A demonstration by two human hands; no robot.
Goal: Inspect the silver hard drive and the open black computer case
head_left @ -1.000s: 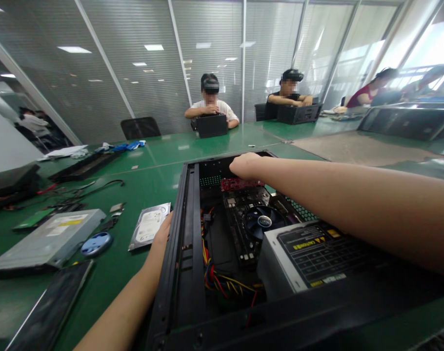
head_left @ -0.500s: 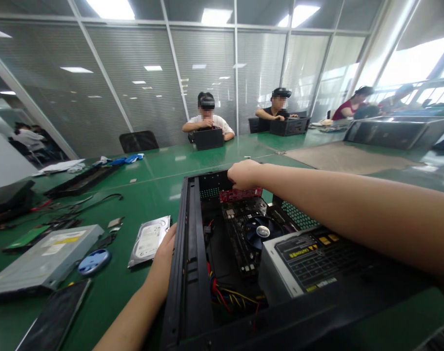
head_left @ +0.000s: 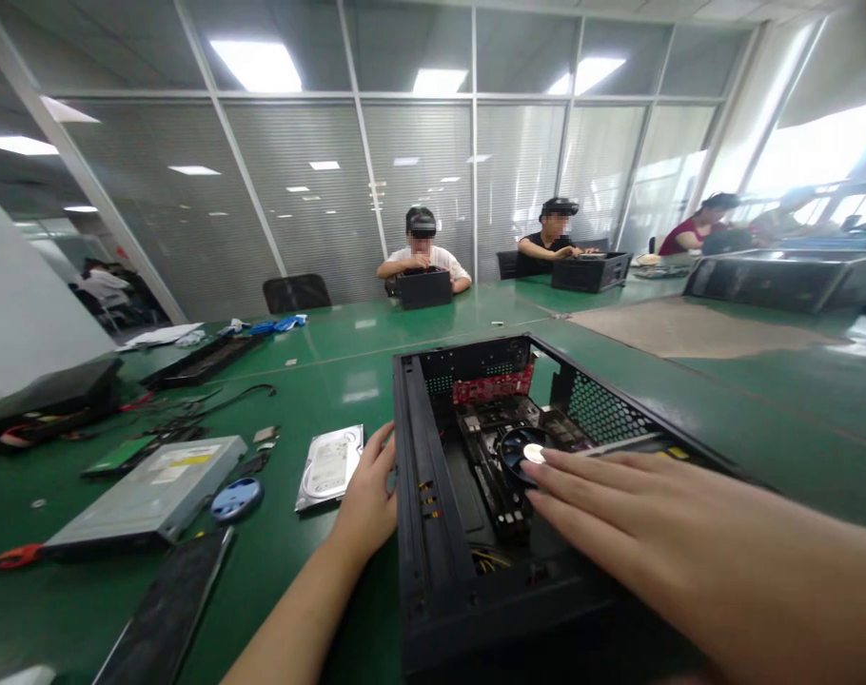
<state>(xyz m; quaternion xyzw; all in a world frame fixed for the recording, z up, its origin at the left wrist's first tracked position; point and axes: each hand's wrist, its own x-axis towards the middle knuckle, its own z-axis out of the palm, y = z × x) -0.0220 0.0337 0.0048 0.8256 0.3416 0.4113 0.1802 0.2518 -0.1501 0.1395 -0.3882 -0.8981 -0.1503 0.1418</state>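
An open black computer case (head_left: 433, 533) lies on the green table (head_left: 690, 400) in front of me. Inside it I see a motherboard with a round cooler fan (head_left: 520, 447) and a red card (head_left: 491, 386) at the far end. My left hand (head_left: 367, 499) rests against the case's left outer wall, fingers partly spread. My right hand (head_left: 639, 523) lies flat with fingers stretched out over the near right part of the case, fingertips close to the fan, covering the power supply.
Left of the case lie a hard drive (head_left: 329, 466), a grey optical drive (head_left: 154, 495), a blue round item (head_left: 236, 498), a dark panel (head_left: 168, 609) and loose cables (head_left: 211, 400). Three people sit at the far side with black cases (head_left: 424, 285).
My right hand has pulled back from the red card at the far end and now lies flat over the near part of the case. The view has tilted up and shifted.
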